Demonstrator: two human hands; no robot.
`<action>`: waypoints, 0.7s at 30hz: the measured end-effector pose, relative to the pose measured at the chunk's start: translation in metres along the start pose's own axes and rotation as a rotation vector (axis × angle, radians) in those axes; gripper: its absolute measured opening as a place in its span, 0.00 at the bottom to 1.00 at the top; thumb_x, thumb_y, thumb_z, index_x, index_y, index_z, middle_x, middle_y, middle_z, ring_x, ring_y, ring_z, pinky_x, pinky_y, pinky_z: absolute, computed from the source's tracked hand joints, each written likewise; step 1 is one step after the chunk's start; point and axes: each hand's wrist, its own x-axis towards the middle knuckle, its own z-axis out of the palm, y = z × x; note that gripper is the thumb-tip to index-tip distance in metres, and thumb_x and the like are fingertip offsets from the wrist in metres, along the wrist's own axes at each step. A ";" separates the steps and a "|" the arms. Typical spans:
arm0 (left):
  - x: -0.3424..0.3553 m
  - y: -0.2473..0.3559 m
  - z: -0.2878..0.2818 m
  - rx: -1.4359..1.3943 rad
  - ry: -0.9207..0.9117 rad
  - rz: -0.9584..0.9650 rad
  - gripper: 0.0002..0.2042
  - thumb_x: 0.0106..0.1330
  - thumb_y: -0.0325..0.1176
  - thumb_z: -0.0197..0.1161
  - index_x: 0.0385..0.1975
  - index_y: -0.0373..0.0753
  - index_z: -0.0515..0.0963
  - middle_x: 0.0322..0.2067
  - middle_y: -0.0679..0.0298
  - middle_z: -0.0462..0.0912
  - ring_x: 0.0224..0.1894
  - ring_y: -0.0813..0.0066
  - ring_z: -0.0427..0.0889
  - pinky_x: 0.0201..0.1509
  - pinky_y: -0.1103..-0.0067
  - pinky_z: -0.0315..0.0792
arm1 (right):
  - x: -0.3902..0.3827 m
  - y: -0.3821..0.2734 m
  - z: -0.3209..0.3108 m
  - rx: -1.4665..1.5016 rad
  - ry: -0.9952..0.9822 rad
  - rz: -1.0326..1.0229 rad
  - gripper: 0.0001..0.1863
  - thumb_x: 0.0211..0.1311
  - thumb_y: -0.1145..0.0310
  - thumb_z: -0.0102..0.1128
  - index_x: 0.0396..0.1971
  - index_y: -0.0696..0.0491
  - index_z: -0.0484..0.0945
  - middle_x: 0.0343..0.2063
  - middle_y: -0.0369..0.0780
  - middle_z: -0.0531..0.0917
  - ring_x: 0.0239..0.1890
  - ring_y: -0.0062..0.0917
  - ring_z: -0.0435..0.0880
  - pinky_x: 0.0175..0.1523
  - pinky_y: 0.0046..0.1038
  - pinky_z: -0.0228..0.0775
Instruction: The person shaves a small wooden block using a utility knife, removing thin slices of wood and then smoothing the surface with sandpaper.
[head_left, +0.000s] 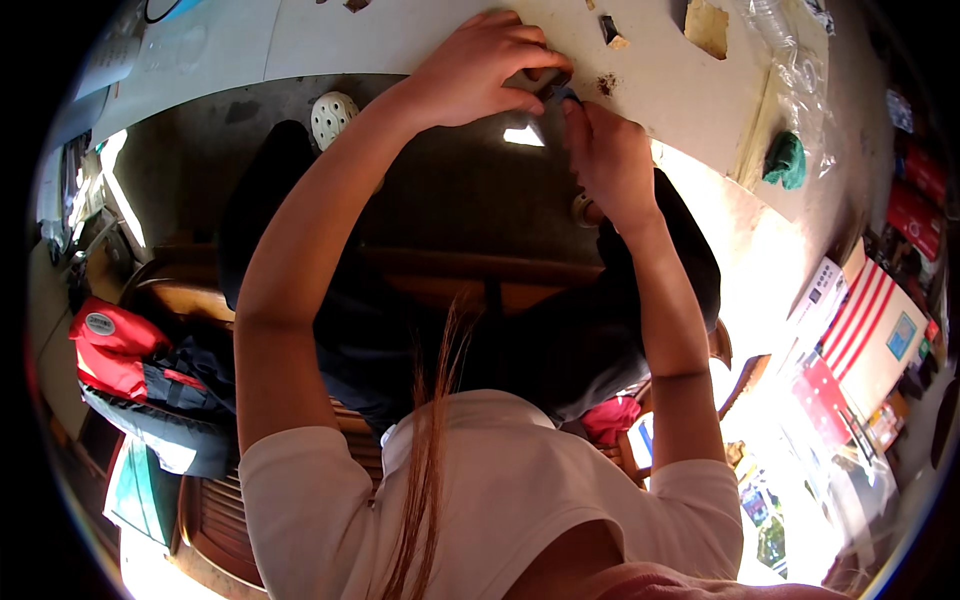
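Note:
At the near edge of the white table (660, 60), my two hands meet over a small dark, blue-grey piece (562, 93) whose kind I cannot make out. My left hand (485, 72) curls its fingers and thumb toward the piece and seems closed on its left side. From the other side my right hand (612, 155) pinches at it between thumb and fingers. Fingers cover most of the piece. A small patch of dark crumbs (606, 84) lies on the tabletop just beyond my right hand.
On the table are a small black scrap (610, 30), a tan square piece (706, 30), crumpled clear plastic (797, 95) and a green cloth (785, 160). A slatted wooden seat (225, 515) is under me, with a red bag (115, 345) at left. Cartons (875, 325) stand at right.

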 end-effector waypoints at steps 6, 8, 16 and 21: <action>-0.011 -0.017 -0.012 0.527 -0.054 0.245 0.23 0.50 0.39 0.73 0.49 0.46 0.80 0.38 0.68 0.79 0.49 0.66 0.75 0.61 0.68 0.65 | -0.002 -0.003 0.001 -0.026 -0.021 0.001 0.19 0.71 0.61 0.54 0.21 0.57 0.74 0.08 0.37 0.74 0.09 0.23 0.74 0.17 0.27 0.66; -0.011 -0.016 -0.011 0.567 -0.061 0.280 0.23 0.50 0.40 0.73 0.49 0.47 0.80 0.38 0.69 0.79 0.49 0.66 0.75 0.61 0.69 0.65 | -0.002 -0.003 0.000 -0.011 -0.011 0.000 0.19 0.71 0.61 0.54 0.21 0.57 0.74 0.08 0.37 0.73 0.09 0.23 0.74 0.16 0.27 0.66; -0.014 -0.019 -0.007 0.596 -0.009 0.335 0.23 0.50 0.42 0.73 0.49 0.49 0.80 0.34 0.71 0.79 0.47 0.69 0.75 0.60 0.70 0.65 | -0.004 -0.008 0.003 0.025 0.001 0.035 0.17 0.67 0.61 0.57 0.21 0.56 0.76 0.14 0.47 0.77 0.19 0.46 0.78 0.25 0.42 0.70; -0.008 -0.007 -0.016 0.588 -0.116 0.307 0.23 0.51 0.35 0.72 0.50 0.40 0.78 0.45 0.61 0.79 0.54 0.59 0.73 0.61 0.65 0.65 | 0.000 -0.007 0.002 -0.030 -0.028 0.061 0.17 0.67 0.61 0.57 0.22 0.57 0.76 0.17 0.48 0.79 0.22 0.47 0.80 0.27 0.43 0.72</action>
